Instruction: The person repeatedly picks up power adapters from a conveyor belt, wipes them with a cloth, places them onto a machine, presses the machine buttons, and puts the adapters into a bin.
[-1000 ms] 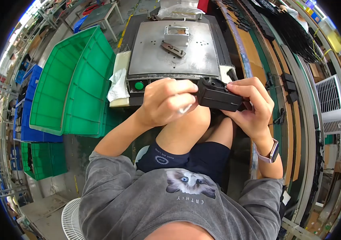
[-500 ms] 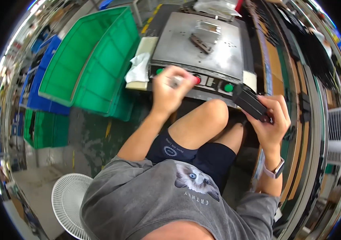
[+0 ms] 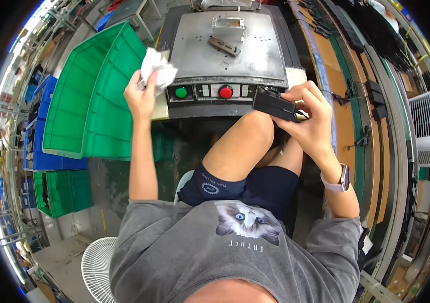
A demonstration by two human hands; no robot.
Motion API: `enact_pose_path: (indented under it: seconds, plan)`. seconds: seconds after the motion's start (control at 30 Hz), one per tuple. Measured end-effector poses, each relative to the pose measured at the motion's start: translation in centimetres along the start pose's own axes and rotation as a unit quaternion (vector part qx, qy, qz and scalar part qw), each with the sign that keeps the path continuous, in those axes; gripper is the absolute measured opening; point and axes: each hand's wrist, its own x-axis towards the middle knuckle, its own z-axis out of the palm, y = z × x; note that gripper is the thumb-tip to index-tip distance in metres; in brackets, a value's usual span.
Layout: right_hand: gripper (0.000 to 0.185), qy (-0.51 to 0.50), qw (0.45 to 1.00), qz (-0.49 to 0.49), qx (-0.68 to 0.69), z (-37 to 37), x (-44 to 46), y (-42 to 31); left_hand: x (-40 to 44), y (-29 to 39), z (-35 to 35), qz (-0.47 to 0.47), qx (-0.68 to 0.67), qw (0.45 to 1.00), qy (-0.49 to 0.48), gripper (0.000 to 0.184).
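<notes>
Blue plastic forms a crate [image 3: 56, 162] at the far left, with a large tilted green crate [image 3: 111, 96] overlapping it. Just right of that, the left hand [image 3: 143, 96] is raised, thumb and fingers pinched on a crumpled white cloth [image 3: 158, 70], slightly blurred, near the front left corner of the metal-topped bench [image 3: 192, 58]. Along the bench's front face sit a green button [image 3: 180, 92] and, further right, a red button [image 3: 225, 91]. On top, a brown metal bar [image 3: 224, 46] lies aslant, just in front of a silvery bracket [image 3: 228, 33]. Farther right, the black part [image 3: 274, 104] appears before the bench's front edge, its right end clamped between thumb and fingers of the right hand [image 3: 312, 116]. A watch [image 3: 345, 179] circles that wrist. At far right stands a white louvred unit [image 3: 425, 118].
</notes>
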Motion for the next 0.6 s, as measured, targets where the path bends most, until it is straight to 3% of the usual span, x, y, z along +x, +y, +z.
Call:
enact_pose_path:
  seconds: [0.03, 0.07, 0.1, 0.17, 0.23, 0.37, 0.43, 0.5, 0.57, 0.6]
  plan:
    - [0.032, -0.005, 1.000, 0.008, 0.001, 0.5, 0.0, -0.1, -1.6, 6.2, 1.7, -0.034, -0.129, 0.991, -0.012, 0.014]
    - [0.031, -0.006, 1.000, -0.007, -0.012, 1.0, -0.1, 0.1, -3.0, 8.0, 2.9, 0.007, -0.137, 0.989, -0.050, 0.014]
    - [0.031, -0.014, 1.000, 0.004, -0.023, 1.3, -0.1, -0.2, -4.9, 12.0, 4.1, -0.034, -0.138, 0.986, -0.092, 0.016]
    - [0.032, -0.031, 0.998, 0.018, -0.048, 1.7, 0.0, -1.0, -7.2, 14.5, 6.9, 0.137, -0.071, 0.978, -0.138, 0.023]
    - [0.031, 0.001, 0.999, -0.006, -0.045, 2.2, -0.1, -0.8, -8.8, 15.5, 9.6, 0.188, -0.087, 0.975, -0.076, 0.030]
    - [0.029, 0.013, 0.998, 0.026, -0.047, 1.2, -1.0, -1.5, -8.8, 14.5, 10.1, 0.098, -0.112, 0.985, -0.088, 0.034]
    - [0.028, 0.009, 0.998, 0.038, -0.055, 1.2, -1.4, -1.3, -9.6, 15.3, 10.0, 0.129, -0.106, 0.981, -0.102, 0.035]
    - [0.027, 0.017, 0.996, -0.036, -0.084, 1.4, -1.5, -0.5, -10.6, 17.1, 10.1, 0.157, -0.117, 0.975, -0.107, 0.035]
    - [0.027, 0.022, 0.993, -0.074, -0.086, 1.4, -1.3, -0.3, -10.1, 16.9, 9.8, 0.136, -0.113, 0.977, -0.121, 0.036]
    - [0.027, 0.020, 0.996, -0.042, -0.079, 1.5, -1.4, -0.7, -9.8, 16.3, 9.7, 0.117, -0.118, 0.977, -0.132, 0.036]
